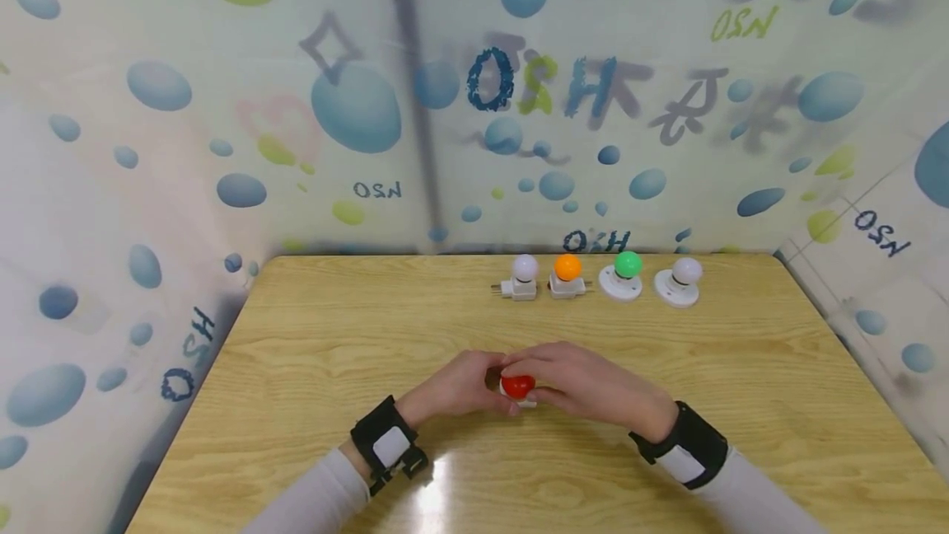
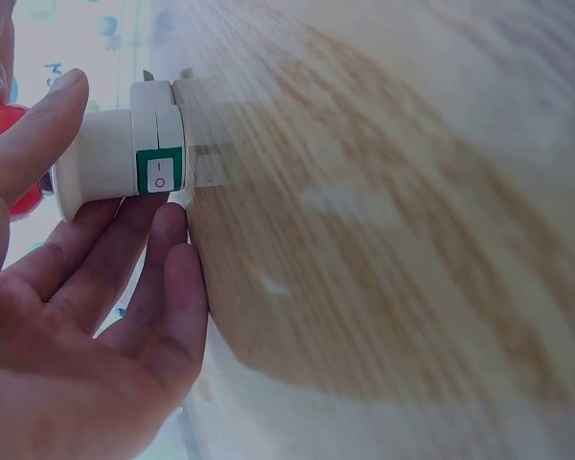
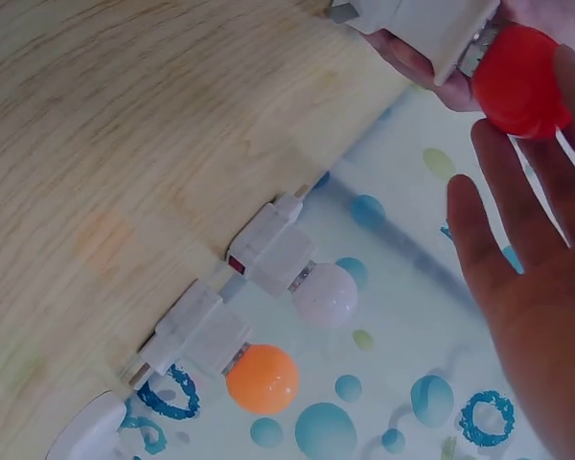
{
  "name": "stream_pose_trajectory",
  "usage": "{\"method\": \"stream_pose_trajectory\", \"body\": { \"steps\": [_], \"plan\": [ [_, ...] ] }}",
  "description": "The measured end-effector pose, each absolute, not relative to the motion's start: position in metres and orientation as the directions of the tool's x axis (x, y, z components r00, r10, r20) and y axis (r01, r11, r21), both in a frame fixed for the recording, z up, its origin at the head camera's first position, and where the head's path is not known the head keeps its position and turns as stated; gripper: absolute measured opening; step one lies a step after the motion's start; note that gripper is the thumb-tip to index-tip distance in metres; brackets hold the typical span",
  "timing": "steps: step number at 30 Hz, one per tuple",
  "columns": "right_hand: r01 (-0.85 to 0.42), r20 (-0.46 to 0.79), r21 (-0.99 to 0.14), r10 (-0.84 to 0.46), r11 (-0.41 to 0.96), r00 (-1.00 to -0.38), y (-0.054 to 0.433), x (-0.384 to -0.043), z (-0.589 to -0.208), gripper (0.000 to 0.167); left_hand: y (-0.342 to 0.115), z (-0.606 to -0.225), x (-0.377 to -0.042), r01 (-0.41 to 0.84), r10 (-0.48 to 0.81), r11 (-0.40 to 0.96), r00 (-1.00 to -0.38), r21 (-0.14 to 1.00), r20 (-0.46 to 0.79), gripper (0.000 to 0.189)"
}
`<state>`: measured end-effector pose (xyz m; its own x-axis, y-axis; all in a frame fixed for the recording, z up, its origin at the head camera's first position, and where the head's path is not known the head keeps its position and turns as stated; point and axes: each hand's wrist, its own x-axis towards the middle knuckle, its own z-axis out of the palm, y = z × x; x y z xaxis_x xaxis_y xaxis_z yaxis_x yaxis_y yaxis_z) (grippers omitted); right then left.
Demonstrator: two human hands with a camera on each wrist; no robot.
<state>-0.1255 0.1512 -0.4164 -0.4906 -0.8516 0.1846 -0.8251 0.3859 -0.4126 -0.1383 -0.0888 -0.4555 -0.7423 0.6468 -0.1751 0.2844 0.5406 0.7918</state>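
Observation:
A red light bulb (image 1: 517, 386) sits in a white plug-in lamp socket (image 2: 101, 158) near the middle of the table. The socket has a green-framed rocker switch (image 2: 160, 172) and metal plug prongs. My left hand (image 1: 463, 386) holds this socket low over the tabletop, thumb on one side and fingers on the other. From the right, my right hand (image 1: 586, 381) arches over the bulb and grips it between thumb and fingers. Part of the bulb's metal screw thread (image 3: 478, 50) shows between glass and socket in the right wrist view.
Along the table's (image 1: 356, 311) back edge stand a white bulb (image 1: 525, 268) and an orange bulb (image 1: 567, 267) in plug-in sockets. To their right, a green bulb (image 1: 628, 264) and another white bulb (image 1: 688, 270) stand in round white bases. A patterned curtain (image 1: 296, 171) hangs behind.

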Motion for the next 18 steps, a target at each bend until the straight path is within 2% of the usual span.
{"method": "stream_pose_trajectory", "body": {
  "steps": [4,11,15,18],
  "plan": [
    [-0.818,0.231,-0.387,-0.814,0.426,-0.533,0.147,-0.125,-0.421,0.039,-0.088,-0.455,-0.139,0.295,0.641,0.548,-0.749,0.783,-0.168,0.04],
    [-0.831,0.353,-0.252,-0.752,0.496,-0.556,0.139,-0.125,-0.43,0.05,-0.086,-0.456,-0.139,0.344,0.644,0.555,-0.754,0.757,-0.13,0.027],
    [-0.815,0.349,-0.203,-0.737,0.543,-0.578,0.137,-0.124,-0.431,0.058,-0.086,-0.457,-0.139,0.343,0.641,0.559,-0.756,0.755,-0.131,0.027],
    [-0.8,0.304,-0.224,-0.74,0.557,-0.601,0.138,-0.124,-0.427,0.07,-0.086,-0.456,-0.139,0.335,0.642,0.557,-0.755,0.76,-0.137,0.03]
  ]
}}
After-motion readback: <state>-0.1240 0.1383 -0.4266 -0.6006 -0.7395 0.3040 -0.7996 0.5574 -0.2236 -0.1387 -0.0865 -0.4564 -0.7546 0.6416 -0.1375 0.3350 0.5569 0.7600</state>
